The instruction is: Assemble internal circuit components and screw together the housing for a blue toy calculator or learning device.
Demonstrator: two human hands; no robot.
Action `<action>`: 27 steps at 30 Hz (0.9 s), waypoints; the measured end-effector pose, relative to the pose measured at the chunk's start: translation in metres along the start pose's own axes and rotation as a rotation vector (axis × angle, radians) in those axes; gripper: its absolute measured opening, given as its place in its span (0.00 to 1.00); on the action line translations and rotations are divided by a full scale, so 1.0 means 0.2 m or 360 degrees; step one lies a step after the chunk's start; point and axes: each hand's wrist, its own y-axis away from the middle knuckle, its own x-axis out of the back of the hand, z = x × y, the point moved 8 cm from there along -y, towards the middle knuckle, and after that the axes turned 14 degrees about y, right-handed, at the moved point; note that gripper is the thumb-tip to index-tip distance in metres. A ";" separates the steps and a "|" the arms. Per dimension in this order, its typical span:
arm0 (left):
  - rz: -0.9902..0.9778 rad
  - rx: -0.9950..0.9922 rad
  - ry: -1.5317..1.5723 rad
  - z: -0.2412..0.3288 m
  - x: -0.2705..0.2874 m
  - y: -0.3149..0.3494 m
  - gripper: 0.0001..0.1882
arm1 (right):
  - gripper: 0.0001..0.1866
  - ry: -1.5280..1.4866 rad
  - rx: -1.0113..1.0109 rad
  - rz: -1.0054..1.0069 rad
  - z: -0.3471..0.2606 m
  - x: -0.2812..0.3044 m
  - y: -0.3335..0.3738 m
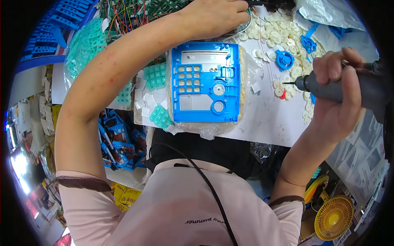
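Observation:
My left hand [219, 17] reaches far across to a round metal dish [248, 25] at the top. Its fingers are bent together over the dish, and whatever they pinch is hidden. On the right, my right hand [349, 92] is closed around a grey electric screwdriver [326, 87], its thin bit pointing left, apart from everything. Between my arms lies a blue plastic casing [207, 60], inside up, with a grid of square openings and two round fittings. It rests on a plastic-wrapped pad [243, 78].
Green rubber keypads [155, 76] lie left of the casing, wired circuit boards [139, 11] behind. White plastic discs [273, 33] and blue round parts [284, 60] spread to the right. Blue assemblies [123, 143] fill a container below left. A yellow fan [333, 217] stands lower right.

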 end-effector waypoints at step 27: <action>0.0515 0.0661 0.1181 0.61 0.30 0.51 0.10 | 0.16 -0.0512 0.0023 -0.0329 -0.13 -0.58 0.15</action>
